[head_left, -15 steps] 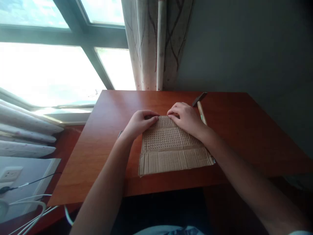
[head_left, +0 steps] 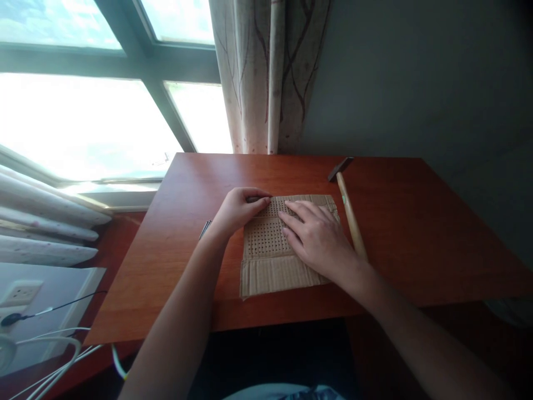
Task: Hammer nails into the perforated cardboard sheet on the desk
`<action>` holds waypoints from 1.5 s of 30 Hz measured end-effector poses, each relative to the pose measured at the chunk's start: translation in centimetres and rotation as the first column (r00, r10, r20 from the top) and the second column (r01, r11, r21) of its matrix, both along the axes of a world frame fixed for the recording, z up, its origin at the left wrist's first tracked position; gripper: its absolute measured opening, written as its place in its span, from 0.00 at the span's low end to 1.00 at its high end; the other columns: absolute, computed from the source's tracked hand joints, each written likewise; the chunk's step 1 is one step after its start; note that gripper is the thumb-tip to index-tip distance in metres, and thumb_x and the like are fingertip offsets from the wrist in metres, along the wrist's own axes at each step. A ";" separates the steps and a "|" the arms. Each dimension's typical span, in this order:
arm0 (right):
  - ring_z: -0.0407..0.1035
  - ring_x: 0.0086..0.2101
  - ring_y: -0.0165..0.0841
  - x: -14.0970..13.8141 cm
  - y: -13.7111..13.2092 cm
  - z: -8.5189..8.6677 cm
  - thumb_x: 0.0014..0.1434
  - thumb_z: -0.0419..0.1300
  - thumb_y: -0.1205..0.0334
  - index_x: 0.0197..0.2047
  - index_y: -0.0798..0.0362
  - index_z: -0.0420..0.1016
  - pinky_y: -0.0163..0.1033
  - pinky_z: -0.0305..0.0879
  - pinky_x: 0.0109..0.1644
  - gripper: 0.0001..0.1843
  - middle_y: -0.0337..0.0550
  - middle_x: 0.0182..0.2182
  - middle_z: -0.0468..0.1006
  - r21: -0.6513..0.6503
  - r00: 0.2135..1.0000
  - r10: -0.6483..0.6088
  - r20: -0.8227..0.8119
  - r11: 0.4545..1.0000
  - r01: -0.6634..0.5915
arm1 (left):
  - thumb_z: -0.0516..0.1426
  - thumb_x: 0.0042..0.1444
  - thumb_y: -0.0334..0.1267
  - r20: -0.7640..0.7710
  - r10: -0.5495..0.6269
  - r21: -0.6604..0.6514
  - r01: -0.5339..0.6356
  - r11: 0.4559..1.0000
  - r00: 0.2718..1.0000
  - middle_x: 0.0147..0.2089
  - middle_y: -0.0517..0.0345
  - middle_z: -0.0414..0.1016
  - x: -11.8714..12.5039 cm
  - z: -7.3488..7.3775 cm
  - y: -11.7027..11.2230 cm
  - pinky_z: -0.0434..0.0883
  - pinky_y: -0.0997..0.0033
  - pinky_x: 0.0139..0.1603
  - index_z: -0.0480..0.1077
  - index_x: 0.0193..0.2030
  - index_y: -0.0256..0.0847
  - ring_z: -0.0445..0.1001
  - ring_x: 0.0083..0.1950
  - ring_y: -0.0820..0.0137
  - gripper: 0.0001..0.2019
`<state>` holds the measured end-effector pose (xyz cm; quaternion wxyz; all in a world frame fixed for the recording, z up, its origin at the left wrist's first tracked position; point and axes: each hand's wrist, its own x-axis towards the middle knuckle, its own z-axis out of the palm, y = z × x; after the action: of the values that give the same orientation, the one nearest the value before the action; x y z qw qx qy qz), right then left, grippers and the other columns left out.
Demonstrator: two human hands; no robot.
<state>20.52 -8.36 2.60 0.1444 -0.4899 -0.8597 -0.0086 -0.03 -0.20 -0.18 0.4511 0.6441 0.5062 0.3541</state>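
**Q:** What lies at the centre of the view?

**A:** A sheet of corrugated cardboard [head_left: 266, 275], flat on a reddish wooden table [head_left: 416, 233], near the table's near edge. The far part of the sheet is pierced with a regular grid of small holes. The near strip is plain.

**Q:** How do the two hands stand?

**A:** The left hand [head_left: 238, 211] rests at the sheet's far left corner. Its fingers curl inward and the fingertips [head_left: 263, 203] meet on the far edge. Whether they pinch the edge or some small dark thing there cannot be told. The right hand [head_left: 318, 239] lies palm down on the right half of the sheet, fingers spread flat and pointing far and left across the holes. It grasps nothing.

**Q:** What surrounds the sheet?

**A:** A hammer [head_left: 350, 214] with a wooden handle lies just right of the sheet. Its dark head points to the far side, and the right wrist crosses the handle's near end. Some thin dark pieces [head_left: 205, 228], too small to identify, lie beside the left wrist. Beyond the table's far edge hangs a patterned curtain [head_left: 270, 78], with a bright window [head_left: 83, 122] to its left. A wall socket [head_left: 20, 291] and white cables [head_left: 62, 361] occupy the near left.
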 end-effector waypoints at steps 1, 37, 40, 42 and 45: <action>0.64 0.62 0.46 0.0 0.0 -0.2 0.71 0.50 0.60 0.61 0.52 0.75 0.55 0.64 0.61 0.21 0.51 0.63 0.72 0.006 1.000 -0.006 -0.004 1.000 0.006 | 0.64 0.53 0.45 0.018 0.001 -0.020 -0.001 1.000 1.000 0.44 0.49 0.84 0.0 0.0 0.0 0.73 0.61 0.51 0.83 0.42 0.38 0.80 0.46 0.59 0.15; 0.62 0.63 0.45 -0.3 -0.5 -2.2 0.70 0.49 0.63 0.63 0.52 0.74 0.55 0.62 0.66 0.22 0.50 0.63 0.71 0.015 0.984 -0.065 -0.164 0.998 0.068 | 0.61 0.56 0.51 -0.397 0.293 0.124 -0.266 0.956 0.870 0.46 0.49 0.84 -7.5 1.4 -3.1 0.72 0.63 0.45 0.80 0.47 0.41 0.80 0.45 0.59 0.19; 0.62 0.63 0.46 -0.4 -0.5 -2.1 0.70 0.49 0.62 0.63 0.53 0.74 0.55 0.62 0.66 0.23 0.51 0.63 0.71 0.008 0.984 -0.067 -0.163 0.998 0.069 | 0.58 0.57 0.50 -0.654 0.313 0.159 -0.279 0.947 0.689 0.43 0.52 0.84 -9.1 0.6 -4.8 0.69 0.63 0.40 0.80 0.45 0.45 0.80 0.42 0.57 0.16; 0.62 0.63 0.46 -0.4 -0.5 -2.1 0.70 0.49 0.62 0.63 0.52 0.74 0.55 0.62 0.65 0.23 0.50 0.63 0.71 0.007 0.983 -0.062 -0.171 0.998 0.064 | 0.57 0.58 0.50 -0.744 0.296 0.177 -0.251 0.952 0.598 0.43 0.52 0.84 -9.5 0.2 -5.7 0.66 0.64 0.37 0.79 0.43 0.46 0.80 0.43 0.56 0.15; 0.62 0.63 0.46 -0.3 -0.4 -2.1 0.70 0.49 0.63 0.63 0.51 0.74 0.55 0.62 0.66 0.22 0.50 0.63 0.71 0.010 0.980 -0.057 -0.190 0.998 0.060 | 0.55 0.59 0.51 -0.815 0.295 0.201 -0.235 0.951 0.498 0.42 0.51 0.83 -9.5 -0.1 -6.4 0.64 0.64 0.34 0.79 0.41 0.47 0.79 0.42 0.55 0.15</action>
<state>20.19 -8.76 0.53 0.2291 -0.5123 -0.8272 0.0274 -9.49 -6.55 -0.31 0.0742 0.6625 0.7406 0.0842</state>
